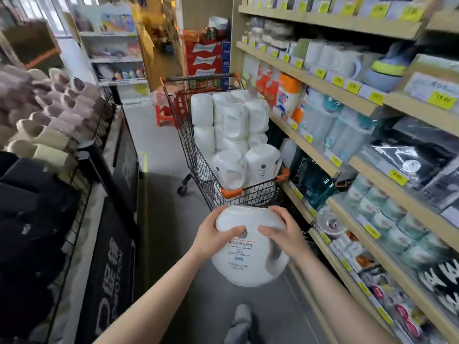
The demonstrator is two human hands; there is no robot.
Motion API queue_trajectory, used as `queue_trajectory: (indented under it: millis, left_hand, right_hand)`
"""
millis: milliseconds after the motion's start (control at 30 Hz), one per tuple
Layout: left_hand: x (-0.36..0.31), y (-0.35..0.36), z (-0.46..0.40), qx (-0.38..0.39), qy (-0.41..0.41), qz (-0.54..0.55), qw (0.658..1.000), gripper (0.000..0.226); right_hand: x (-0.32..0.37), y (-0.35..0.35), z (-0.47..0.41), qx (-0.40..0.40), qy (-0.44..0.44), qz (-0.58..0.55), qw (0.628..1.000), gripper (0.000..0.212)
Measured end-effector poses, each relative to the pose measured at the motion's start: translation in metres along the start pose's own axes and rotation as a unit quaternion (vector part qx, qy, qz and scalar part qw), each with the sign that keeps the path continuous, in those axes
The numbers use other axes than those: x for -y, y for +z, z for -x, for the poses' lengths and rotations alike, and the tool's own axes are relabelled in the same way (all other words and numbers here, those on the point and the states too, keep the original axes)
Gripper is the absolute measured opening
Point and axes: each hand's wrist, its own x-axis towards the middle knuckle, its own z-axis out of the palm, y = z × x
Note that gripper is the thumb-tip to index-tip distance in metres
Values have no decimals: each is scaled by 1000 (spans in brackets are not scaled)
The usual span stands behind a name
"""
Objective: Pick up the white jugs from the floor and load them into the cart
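Holding: rounded white plastic jug point(248, 247), lifted before the black wire cart point(250, 194)
Left hand point(211, 232): fingers curled round jug's left shoulder
Right hand point(283, 232): curled round its right
Risk: piled white jugs point(238, 135) were heaped high; another could slide off
Writing: label print too blurred to read

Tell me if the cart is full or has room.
Nearly full: white jugs are stacked above the cart rim. Both hands, left and right, hold another jug outside it.
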Motion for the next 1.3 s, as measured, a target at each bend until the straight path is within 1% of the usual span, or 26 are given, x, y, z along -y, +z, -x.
queue_trajectory:
  millis: [67,200,333,433,567,633,733,767,867,1000,1100,1167,1300]
  left_hand:
    - [-6,0,-46,-9,9,6,1000,55]
    - [-21,-3,-131,-21,1,2,1000,64]
    - [-36,-6,-217,-18,3,-18,1000,86]
    - [-45,-3,-272,-4,5,-12,1000,95]
    - [-52,6,-345,6,36,4,999,94]
    - [-60,11,-378,14,59,0,998,91]
    - [-68,21,-423,8,88,-6,996,104]
    - [-71,25,-434,6,95,-10,995,107]
    - [-79,37,-462,-4,113,-8,994,102]
    - [-73,56,-491,-33,98,1,995,115]
    - [-62,72,-499,-69,85,3,994,111]
    - [-55,82,-499,-89,90,-18,992,108]
    - [-46,93,-491,-120,108,-71,984,112]
  right_hand:
    - [0,-8,-49,7,-19,-4,1000,74]
    - [12,-23,-137,19,-31,-5,999,68]
    - [32,-42,-221,36,-48,1,998,67]
    - [40,-58,-275,61,-50,15,997,59]
    - [56,-79,-343,63,-51,57,995,69]
    - [63,-89,-371,57,-58,80,993,70]
    - [72,-108,-407,53,-67,111,990,65]
    - [74,-114,-418,53,-57,115,990,65]
    - [78,-130,-448,59,-53,116,990,65]
    - [75,-146,-488,87,-71,141,984,68]
    - [59,-153,-512,120,-69,155,978,70]
    - [45,-155,-521,146,-64,148,976,70]
    - [30,-158,-526,183,-85,146,969,72]
